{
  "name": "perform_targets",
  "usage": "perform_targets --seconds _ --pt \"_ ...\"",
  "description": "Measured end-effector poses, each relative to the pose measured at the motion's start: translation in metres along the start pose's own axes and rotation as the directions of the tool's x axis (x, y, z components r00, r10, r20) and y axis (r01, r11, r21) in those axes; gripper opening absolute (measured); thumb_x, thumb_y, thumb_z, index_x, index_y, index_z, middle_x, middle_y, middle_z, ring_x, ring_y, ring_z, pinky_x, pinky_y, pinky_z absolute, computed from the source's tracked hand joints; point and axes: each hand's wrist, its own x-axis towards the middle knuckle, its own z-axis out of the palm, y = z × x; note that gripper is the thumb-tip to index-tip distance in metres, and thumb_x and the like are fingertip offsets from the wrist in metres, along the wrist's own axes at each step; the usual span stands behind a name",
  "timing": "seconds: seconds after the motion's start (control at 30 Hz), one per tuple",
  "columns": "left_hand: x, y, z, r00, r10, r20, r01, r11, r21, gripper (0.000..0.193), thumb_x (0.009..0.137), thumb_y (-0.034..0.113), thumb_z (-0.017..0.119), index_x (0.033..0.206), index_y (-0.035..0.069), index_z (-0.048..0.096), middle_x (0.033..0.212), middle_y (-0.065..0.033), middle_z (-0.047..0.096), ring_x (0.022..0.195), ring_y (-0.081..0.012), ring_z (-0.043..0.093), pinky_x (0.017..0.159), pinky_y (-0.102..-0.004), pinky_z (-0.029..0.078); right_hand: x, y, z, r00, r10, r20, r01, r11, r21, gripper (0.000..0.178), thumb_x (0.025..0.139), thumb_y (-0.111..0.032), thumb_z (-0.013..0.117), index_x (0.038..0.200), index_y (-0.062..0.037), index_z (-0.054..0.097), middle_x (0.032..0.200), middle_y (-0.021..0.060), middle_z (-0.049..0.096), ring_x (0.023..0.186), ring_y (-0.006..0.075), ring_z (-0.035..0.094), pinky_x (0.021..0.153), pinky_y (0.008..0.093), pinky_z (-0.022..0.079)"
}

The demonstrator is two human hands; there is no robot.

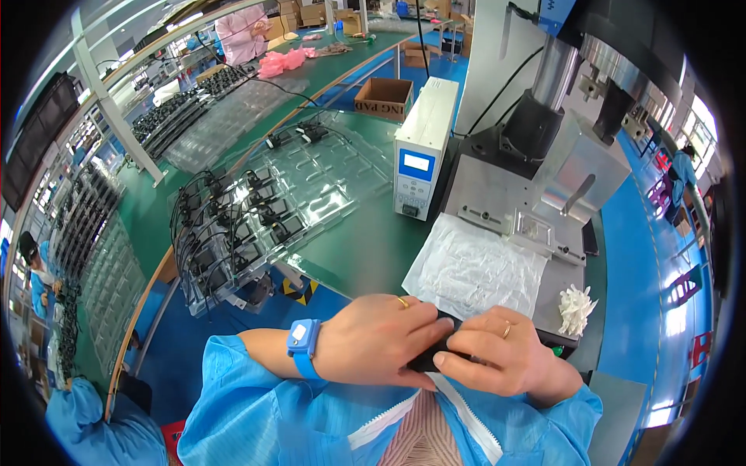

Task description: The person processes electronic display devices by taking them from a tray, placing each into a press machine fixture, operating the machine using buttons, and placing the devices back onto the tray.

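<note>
Bright light leaves glare on the clear tray point(330, 177), while fisheye distortion bends the margins.

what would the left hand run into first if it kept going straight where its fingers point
Likely the black part it already touches, then almost at once the right hand on the far side. The left hand points rightward; exact depth between them is hard to judge.
</note>
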Motion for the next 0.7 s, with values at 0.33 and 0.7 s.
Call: perform_targets --seconds 0.33,0.7 --pt "-0.036 -0.063 0.081 0.853 -0.515 0.087 0.091 -0.016 -0.996 0.052 0.072 0.006 0.078 0.118 -0.002 0.055 0.12 -0.0153 0.058 0.092 -0.0174 0.061 0.08 -0.0284 0.051 -0.031 0.035 0.043 0.672 0.722 -0.164 -0.567 0.645 0.513 0.019 0.073 0.005 0.064 0.092 0.0004 0.064 0.085 0.007 0.063 0.071 0.017 0.054 0.063 0.0259 0.043" --pt "-0.029 -0.063 0.09 0.821 -0.55 -0.154 0.033 0.315 -0.949 0.057 0.068 0.002 0.079 0.119 -0.003 0.055 0.126 -0.0182 0.055 0.097 -0.0213 0.061 0.087 -0.0318 0.049 -0.039 0.028 0.072 0.733 0.679 -0.049 -0.615 0.691 0.38 0.015 0.073 0.007 0.062 0.085 -0.0005 0.065 0.074 0.0049 0.059 0.057 0.0129 0.047 0.051 0.0219 0.039"
